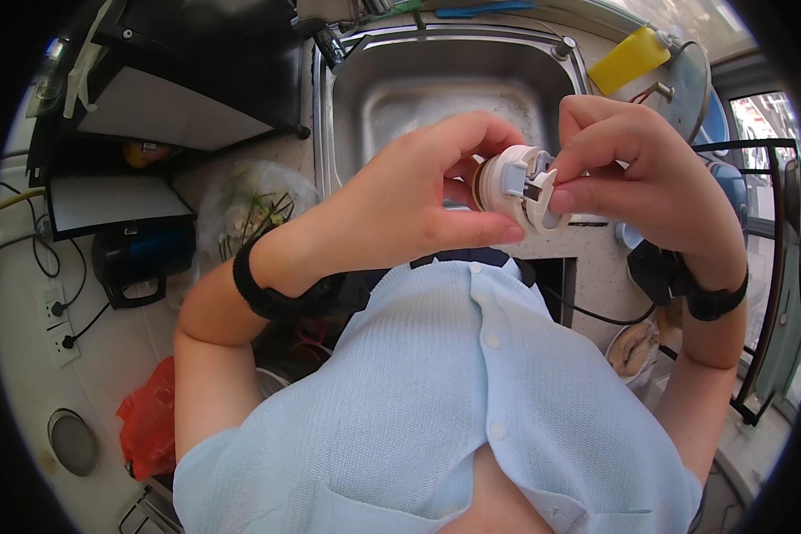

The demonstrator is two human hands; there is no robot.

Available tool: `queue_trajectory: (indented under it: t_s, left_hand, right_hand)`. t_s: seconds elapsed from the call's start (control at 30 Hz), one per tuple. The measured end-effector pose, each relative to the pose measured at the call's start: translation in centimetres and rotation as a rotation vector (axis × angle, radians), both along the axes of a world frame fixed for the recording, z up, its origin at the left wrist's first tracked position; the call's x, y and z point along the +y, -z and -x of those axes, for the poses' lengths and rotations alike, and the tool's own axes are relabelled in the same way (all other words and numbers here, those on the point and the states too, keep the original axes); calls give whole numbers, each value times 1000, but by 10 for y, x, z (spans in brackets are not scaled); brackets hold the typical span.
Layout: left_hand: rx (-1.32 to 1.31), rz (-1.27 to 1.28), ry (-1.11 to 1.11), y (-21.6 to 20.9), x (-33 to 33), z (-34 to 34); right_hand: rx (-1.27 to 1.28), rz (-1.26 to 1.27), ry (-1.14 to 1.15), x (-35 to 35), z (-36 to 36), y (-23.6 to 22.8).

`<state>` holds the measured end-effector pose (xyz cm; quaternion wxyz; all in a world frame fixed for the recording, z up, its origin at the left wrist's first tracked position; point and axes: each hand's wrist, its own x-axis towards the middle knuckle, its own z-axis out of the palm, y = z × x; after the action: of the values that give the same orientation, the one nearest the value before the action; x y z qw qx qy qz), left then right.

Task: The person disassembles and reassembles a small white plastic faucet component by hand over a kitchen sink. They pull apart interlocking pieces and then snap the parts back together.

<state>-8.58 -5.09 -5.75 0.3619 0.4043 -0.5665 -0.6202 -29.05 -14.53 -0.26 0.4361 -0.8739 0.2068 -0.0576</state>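
Note:
A white bottle lid (513,185) with a pale blue-grey latch on its side is held up in front of my chest, at the sink's near edge. My left hand (440,182) is closed round its base, thumb below and fingers above. On the lid's right side, my right hand (610,158) pinches the raised flap part between thumb and index finger. A brownish ring shows at the lid's base, partly hidden by my left fingers. Both wrists wear black bands.
Beyond my hands lies a steel sink (436,84) with a tap (329,44). A yellow bottle (630,60) stands at the back right. Left of the sink are a clear bag of greens (254,209), a black kettle (144,258) and a red plastic bag (151,418).

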Motion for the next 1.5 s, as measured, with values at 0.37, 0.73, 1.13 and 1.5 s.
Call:
queue_trajectory:
  t_s: [0.37,0.73,1.13,1.5]
  left_hand:
    - [15,67,-50,0,1,3]
    - [-38,96,-78,-1,1,2]
    - [-98,133,-39,-8,3,-1]
    - [92,89,-7,-9,4,-3]
  right_hand:
    - [-58,9,51,3,-1,2]
    - [-72,55,120,11,1,0]
    - [-164,187,85,18,2,-3]
    - [-134,293,164,31,0,-11]
